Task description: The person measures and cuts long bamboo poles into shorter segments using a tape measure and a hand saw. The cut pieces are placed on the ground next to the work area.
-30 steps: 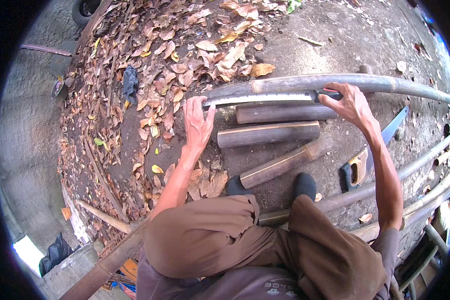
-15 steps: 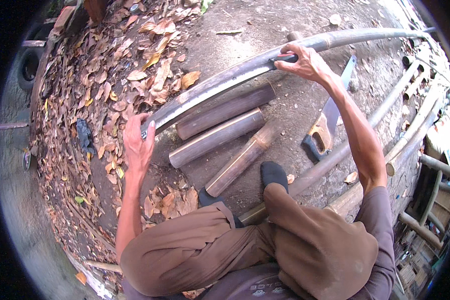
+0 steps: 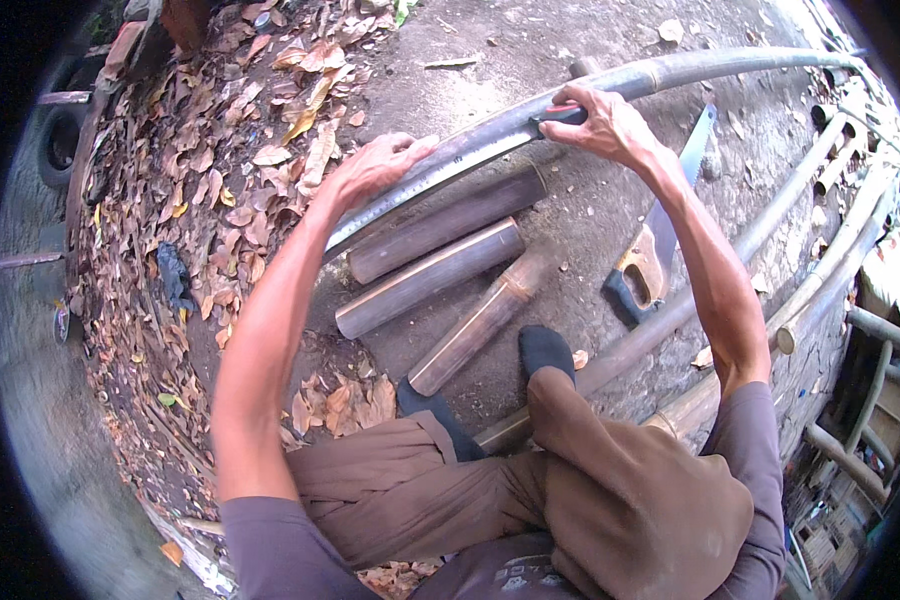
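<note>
A long bamboo pole [image 3: 710, 66] curves across the upper part of the view. The pale blade of a tape measure [image 3: 566, 114] runs along its near side. My right hand [image 3: 606, 125] is closed round the black and red tape case, against the pole. My left hand [image 3: 380, 168] lies across the pole farther left, its fingers over the far side and partly hiding the blade; it grips the pole. Below the pole, three cut bamboo pieces [image 3: 432, 278] lie on the ground, in front of my feet.
A handsaw [image 3: 650, 255] with a wooden and black handle lies at the right. Beside it, another bamboo pole [image 3: 630, 355] slants past my foot. Dry leaves [image 3: 210, 180] cover the left side. More bamboo poles [image 3: 830, 250] and a bamboo frame [image 3: 865, 430] stand at the far right.
My left hand has left the blade's left end and slid up and right along the pole, toward my right hand. My right hand stays on the tape case, nearly still.
</note>
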